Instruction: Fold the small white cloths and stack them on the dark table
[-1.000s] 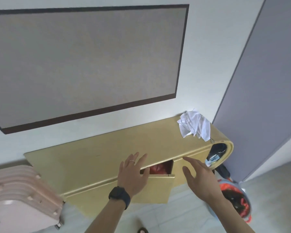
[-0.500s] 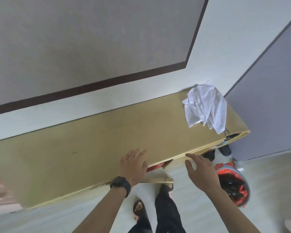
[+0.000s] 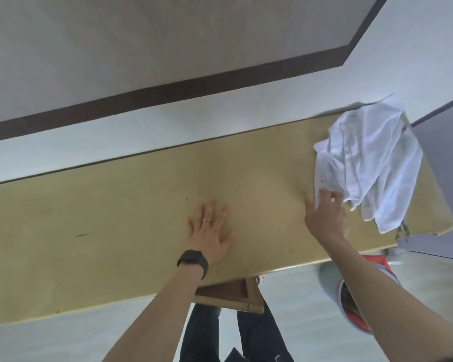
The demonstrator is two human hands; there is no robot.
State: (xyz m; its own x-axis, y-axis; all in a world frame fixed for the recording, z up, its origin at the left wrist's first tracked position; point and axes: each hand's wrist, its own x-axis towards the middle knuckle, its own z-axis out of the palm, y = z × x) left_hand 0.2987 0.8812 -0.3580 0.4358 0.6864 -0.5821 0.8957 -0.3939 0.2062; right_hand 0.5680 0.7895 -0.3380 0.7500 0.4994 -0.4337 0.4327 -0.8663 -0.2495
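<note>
Now in over the tan tabletop (image 3: 141, 218) with both hands, off the drawer (image 3: 230, 293) handled a second ago. Plants the left hand (image 3: 209, 232) flat on the bare wood, fingers spread, ring (image 3: 206, 220) and black watch (image 3: 193, 260) showing. Sends the right hand (image 3: 324, 218) forward to the heap of white cloths (image 3: 372, 158), crumpled at the far right end of the top and spilling toward its front edge. Touches the nearest hem with straight fingertips (image 3: 326, 198), thumb held wide to the left; no pinch closed yet. Means, by the look of it, the first cloth about to be taken: nothing folded, nothing stacked. Had both hands short of the front edge half a second back, the right well apart from the cloths; has it at them now. Leaves the drawer ajar under the front edge. Looks down far steeper too, with the heap much nearer in view.
</note>
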